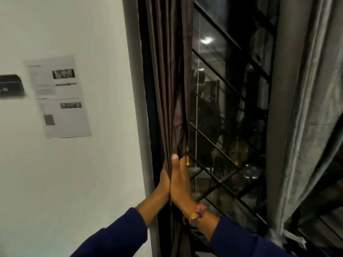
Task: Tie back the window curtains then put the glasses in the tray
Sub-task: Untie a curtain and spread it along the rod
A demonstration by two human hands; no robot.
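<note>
Head view puts your two hands at the left edge of the window, pressed toward each other with the gathered brown curtain (167, 75) sandwiched between them. That curtain is a dark, slightly glossy fabric, bunched into narrow vertical pleats that run from the top of the frame down past your wrists, hugging the black window frame (148, 108).

Your right hand (179, 179) lies flat against the pleats on the window side, fingers straight and together, thumb tip up against a crumpled fold of the cloth. Your left hand (164, 179) is on the wall side of the bundle; only its back and wrist show, and the fingers are buried behind the fabric, so you cannot tell whether they curl round it. Both forearms wear dark blue sleeves, and a ruffled orange-and-pink scrunchie (197, 214) sits on your right wrist.

Behind the pane, a diagonal black metal grille (219, 164) crosses the dark, reflective glass. At the right side hangs a second curtain, the grey curtain (304, 108), a matte, coarser cloth in loose folds, well apart from your hands.

On the smooth white wall (74, 182) to the left, a printed paper sheet (59, 97) is stuck flat, with a dark rectangular display (11, 86) just beside it.
</note>
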